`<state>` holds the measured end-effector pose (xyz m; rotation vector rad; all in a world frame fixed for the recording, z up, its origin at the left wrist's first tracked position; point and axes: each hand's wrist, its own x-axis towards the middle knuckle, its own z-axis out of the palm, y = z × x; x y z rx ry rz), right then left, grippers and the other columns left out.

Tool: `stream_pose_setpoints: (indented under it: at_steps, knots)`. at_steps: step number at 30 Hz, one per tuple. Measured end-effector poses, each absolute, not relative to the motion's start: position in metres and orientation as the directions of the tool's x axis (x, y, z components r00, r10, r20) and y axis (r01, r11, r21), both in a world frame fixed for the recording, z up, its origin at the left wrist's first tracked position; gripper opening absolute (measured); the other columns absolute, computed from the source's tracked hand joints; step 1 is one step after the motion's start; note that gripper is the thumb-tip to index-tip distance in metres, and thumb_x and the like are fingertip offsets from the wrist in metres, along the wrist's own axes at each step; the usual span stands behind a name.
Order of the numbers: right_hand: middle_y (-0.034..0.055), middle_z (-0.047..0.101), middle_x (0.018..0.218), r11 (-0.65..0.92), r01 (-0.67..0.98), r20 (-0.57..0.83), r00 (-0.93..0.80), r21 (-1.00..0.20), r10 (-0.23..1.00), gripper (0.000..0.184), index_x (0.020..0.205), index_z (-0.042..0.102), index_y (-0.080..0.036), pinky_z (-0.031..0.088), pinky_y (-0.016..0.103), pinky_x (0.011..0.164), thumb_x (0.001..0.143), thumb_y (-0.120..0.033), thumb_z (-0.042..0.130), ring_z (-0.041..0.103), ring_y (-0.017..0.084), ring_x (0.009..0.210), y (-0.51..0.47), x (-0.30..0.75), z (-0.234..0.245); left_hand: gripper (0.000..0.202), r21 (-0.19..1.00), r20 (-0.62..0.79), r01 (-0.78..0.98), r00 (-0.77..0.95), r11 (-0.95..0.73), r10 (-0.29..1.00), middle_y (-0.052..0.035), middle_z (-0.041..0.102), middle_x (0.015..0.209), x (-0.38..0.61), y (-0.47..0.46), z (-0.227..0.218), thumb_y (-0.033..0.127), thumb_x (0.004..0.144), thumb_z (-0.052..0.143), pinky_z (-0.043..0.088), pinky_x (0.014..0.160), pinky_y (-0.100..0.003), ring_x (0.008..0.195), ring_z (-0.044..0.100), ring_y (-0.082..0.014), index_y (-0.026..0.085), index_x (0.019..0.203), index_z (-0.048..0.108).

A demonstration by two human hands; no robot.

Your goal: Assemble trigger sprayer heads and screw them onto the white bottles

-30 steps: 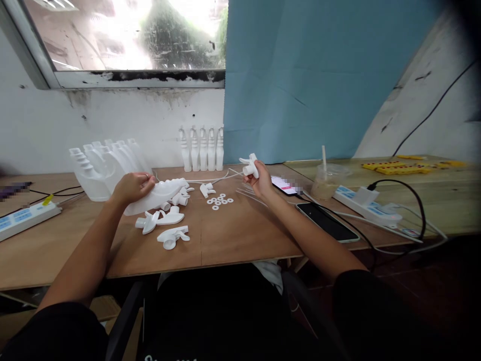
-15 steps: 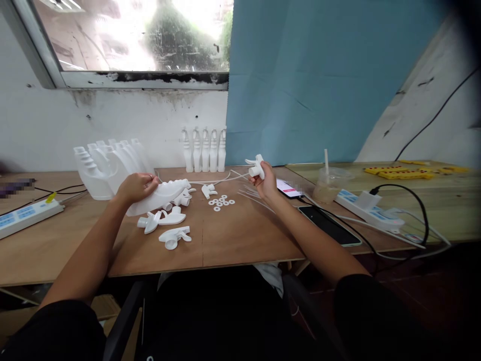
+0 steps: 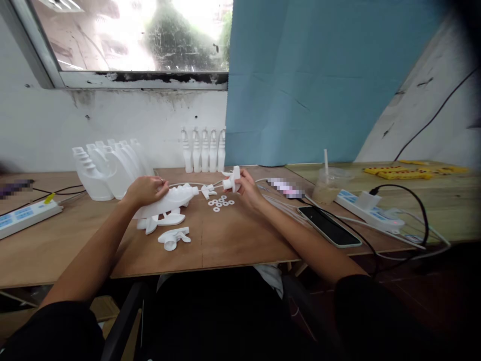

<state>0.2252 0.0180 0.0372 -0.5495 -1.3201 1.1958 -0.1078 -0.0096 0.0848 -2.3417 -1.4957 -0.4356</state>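
My left hand [image 3: 148,191] is closed around a white plastic bottle [image 3: 169,199], tilted on its side with its open neck toward the right. Across from the neck, my right hand [image 3: 248,189] grips a white trigger sprayer head [image 3: 233,180], its collar facing left. A gap separates the collar from the bottle. Between and below the hands lie a loose sprayer head [image 3: 207,191], a cluster of flat white ring washers [image 3: 221,202] and another sprayer head [image 3: 175,238] near the table's front. More sprayer heads [image 3: 173,217] are partly hidden under the bottle.
Several open white bottles [image 3: 97,173] stand at the left; several bottles with sprayers [image 3: 205,153] line the wall. Thin tubes [image 3: 283,206], a phone [image 3: 328,226], a plastic cup [image 3: 328,185] and a power strip [image 3: 370,210] with cables lie right. Another power strip [image 3: 30,218] is far left.
My right hand has brought the sprayer head left and slightly down, turning its collar toward the bottle. My left hand has moved slightly right with the bottle, its neck now a little lower.
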Motion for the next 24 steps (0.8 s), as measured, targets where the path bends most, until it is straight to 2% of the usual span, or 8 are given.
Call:
stream_pose_setpoints:
  at_steps: [4, 7, 10, 14, 19, 24]
  knots:
    - [-0.0041, 0.063, 0.090, 0.282, -0.359, 0.404, -0.331, -0.890, 0.853, 0.041, 0.095, 0.038, -0.024, 0.052, 0.028, 0.058, 0.061, -0.015, 0.058, 0.062, 0.013, 0.062, 0.001, 0.202, 0.034, 0.050, -0.141, 0.430, 0.911, 0.408, -0.387, 0.805, -0.0087, 0.071, 0.086, -0.094, -0.016, 0.088, 0.040, 0.090, 0.029, 0.036, 0.057, -0.032, 0.070, 0.063, -0.0227, 0.015, 0.070, 0.067]
    - [-0.0025, 0.061, 0.098, 0.305, -0.292, 0.402, -0.381, -0.907, 0.833, 0.048, 0.100, 0.038, -0.024, 0.051, 0.026, 0.058, 0.061, -0.014, 0.064, 0.062, 0.012, 0.067, -0.009, 0.188, 0.029, 0.049, -0.154, 0.428, 0.897, 0.438, -0.414, 0.790, -0.0077, 0.070, 0.082, -0.085, -0.018, 0.087, 0.039, 0.091, 0.030, 0.034, 0.057, -0.031, 0.068, 0.062, -0.0213, 0.016, 0.070, 0.067]
    - [-0.0014, 0.060, 0.100, 0.363, -0.208, 0.417, -0.378, -0.908, 0.826, 0.051, 0.101, 0.038, -0.024, 0.050, 0.025, 0.057, 0.064, -0.020, 0.073, 0.061, 0.012, 0.066, -0.013, 0.182, 0.024, 0.048, -0.164, 0.415, 0.880, 0.472, -0.446, 0.778, -0.0064, 0.070, 0.079, -0.080, -0.018, 0.084, 0.038, 0.093, 0.030, 0.033, 0.056, -0.031, 0.067, 0.061, -0.0203, 0.017, 0.069, 0.066]
    - [-0.0006, 0.060, 0.099, 0.389, -0.176, 0.427, -0.370, -0.904, 0.825, 0.051, 0.101, 0.039, -0.024, 0.049, 0.025, 0.056, 0.067, -0.030, 0.077, 0.058, 0.010, 0.063, -0.009, 0.183, 0.020, 0.049, -0.177, 0.412, 0.881, 0.470, -0.438, 0.781, -0.0068, 0.070, 0.078, -0.076, -0.018, 0.083, 0.038, 0.093, 0.031, 0.032, 0.055, -0.030, 0.067, 0.062, -0.0207, 0.016, 0.069, 0.068]
    - [-0.0008, 0.061, 0.095, 0.406, -0.208, 0.457, -0.397, -0.890, 0.796, 0.052, 0.100, 0.038, -0.024, 0.045, 0.024, 0.051, 0.068, -0.034, 0.078, 0.056, 0.009, 0.057, -0.005, 0.186, 0.021, 0.049, -0.180, 0.405, 0.880, 0.474, -0.441, 0.782, -0.0070, 0.071, 0.083, -0.073, -0.018, 0.082, 0.039, 0.093, 0.032, 0.033, 0.056, -0.031, 0.073, 0.064, -0.0221, 0.017, 0.079, 0.072]
    - [-0.0052, 0.058, 0.081, 0.424, -0.206, 0.471, -0.410, -0.882, 0.781, 0.045, 0.095, 0.035, -0.024, 0.039, 0.021, 0.044, 0.076, -0.043, 0.071, 0.049, 0.006, 0.045, -0.004, 0.184, 0.022, 0.049, -0.166, 0.417, 0.883, 0.467, -0.440, 0.780, -0.0066, 0.070, 0.078, -0.070, -0.020, 0.082, 0.039, 0.094, 0.031, 0.031, 0.054, -0.031, 0.071, 0.063, -0.0220, 0.017, 0.077, 0.071]
